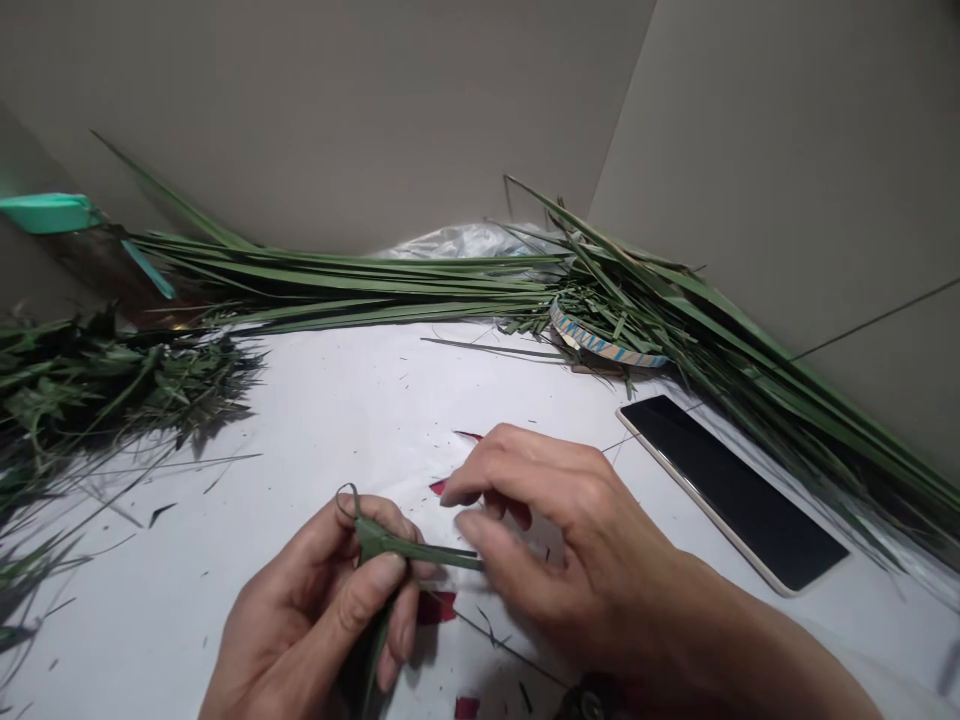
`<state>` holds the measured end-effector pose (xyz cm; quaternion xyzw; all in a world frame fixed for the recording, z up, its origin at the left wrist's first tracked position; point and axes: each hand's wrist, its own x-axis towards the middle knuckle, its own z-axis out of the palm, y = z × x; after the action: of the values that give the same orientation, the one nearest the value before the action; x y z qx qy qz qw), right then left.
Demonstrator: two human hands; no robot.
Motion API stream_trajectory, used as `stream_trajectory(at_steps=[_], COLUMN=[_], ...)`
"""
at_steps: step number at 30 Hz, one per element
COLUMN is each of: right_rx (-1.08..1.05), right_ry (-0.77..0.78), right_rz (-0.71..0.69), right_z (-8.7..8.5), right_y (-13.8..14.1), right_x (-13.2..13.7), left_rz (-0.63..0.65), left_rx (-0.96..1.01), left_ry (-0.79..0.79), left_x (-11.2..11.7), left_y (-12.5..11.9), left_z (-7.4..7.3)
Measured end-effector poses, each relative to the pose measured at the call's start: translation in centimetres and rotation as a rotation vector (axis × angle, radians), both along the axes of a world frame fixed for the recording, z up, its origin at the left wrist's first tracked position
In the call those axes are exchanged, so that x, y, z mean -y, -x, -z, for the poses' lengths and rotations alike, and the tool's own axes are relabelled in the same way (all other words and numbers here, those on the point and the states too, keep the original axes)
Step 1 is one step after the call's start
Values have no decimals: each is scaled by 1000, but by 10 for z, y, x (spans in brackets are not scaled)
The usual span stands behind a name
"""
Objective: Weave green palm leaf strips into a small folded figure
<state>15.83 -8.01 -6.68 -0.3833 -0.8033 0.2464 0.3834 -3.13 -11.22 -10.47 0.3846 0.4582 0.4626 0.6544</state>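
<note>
Pinched between the thumb and fingers of my left hand (330, 600) is a small folded piece of green leaf strips (375, 540). A thin loop curls up from its top, two narrow ends point right, and a longer part hangs below the fingers. My right hand (555, 540) is just to the right, thumb and fingertips apart with nothing between them. Its thumb comes close to the strip ends; whether they touch I cannot tell. Dark red scraps (436, 607) lie on the white table (337, 400) around and under the hands.
Long green leaves (375, 275) lie along the wall. A round tray (607, 348) at the back right holds cut leaf pieces. A phone (735, 490) lies right of my right hand. On the left are piled dark green woven pieces (112, 390) and a bottle with a teal cap (52, 213).
</note>
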Motion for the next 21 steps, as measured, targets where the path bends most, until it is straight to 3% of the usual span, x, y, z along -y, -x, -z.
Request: stream_trajectory(at_steps=[3,8,16,21], right_rx=[42,56,-28,-79], right_ry=[49,-73,-97,-79], right_rz=[-58,-173,-57,-41], right_z=[-4,4,12,9], right_y=[1,-1,1,1], right_x=[3,-1,0,-3], left_rz=[-7,17,31,71], left_rx=[-4,-15,-111,-95], left_ry=[-10,4,-8,-29], left_x=[-2,-2,-1,-3], left_y=[0,1,-3,-6], left_z=[0,-1,-4,-6])
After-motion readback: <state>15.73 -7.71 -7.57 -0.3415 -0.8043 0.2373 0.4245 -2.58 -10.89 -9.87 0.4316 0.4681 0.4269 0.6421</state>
